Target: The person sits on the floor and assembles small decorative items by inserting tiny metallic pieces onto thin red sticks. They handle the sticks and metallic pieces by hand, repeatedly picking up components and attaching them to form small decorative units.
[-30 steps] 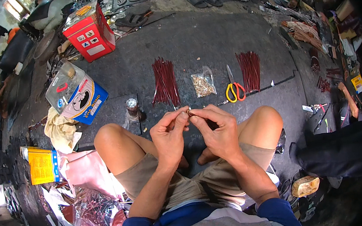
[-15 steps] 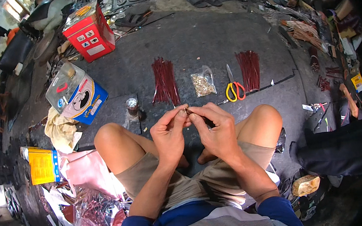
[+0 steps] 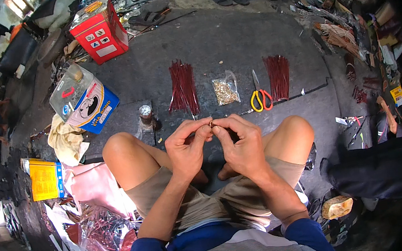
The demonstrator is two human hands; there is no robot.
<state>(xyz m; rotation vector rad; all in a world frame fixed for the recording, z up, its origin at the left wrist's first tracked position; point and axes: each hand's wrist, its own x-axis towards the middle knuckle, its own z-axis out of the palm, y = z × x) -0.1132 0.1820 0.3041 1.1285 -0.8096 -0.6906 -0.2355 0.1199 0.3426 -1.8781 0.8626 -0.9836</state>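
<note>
together, 2 hands (image 3: 187, 149) (image 3: 241, 144) around 1 tiny piece (image 3: 211, 123)

Through my remote view I see one small, brownish piece (image 3: 211, 123), mostly hidden by the fingertips pinching it. It is held in the air at the near middle of the scene, the left hand (image 3: 187, 149) gripping from the left and the right hand (image 3: 241, 145) from the right. I cannot make out its outline or tilt.

Dark floor (image 3: 230, 34) — red strips (image 3: 277, 78), scissors (image 3: 260, 101), filled bag (image 3: 226, 92).
</note>
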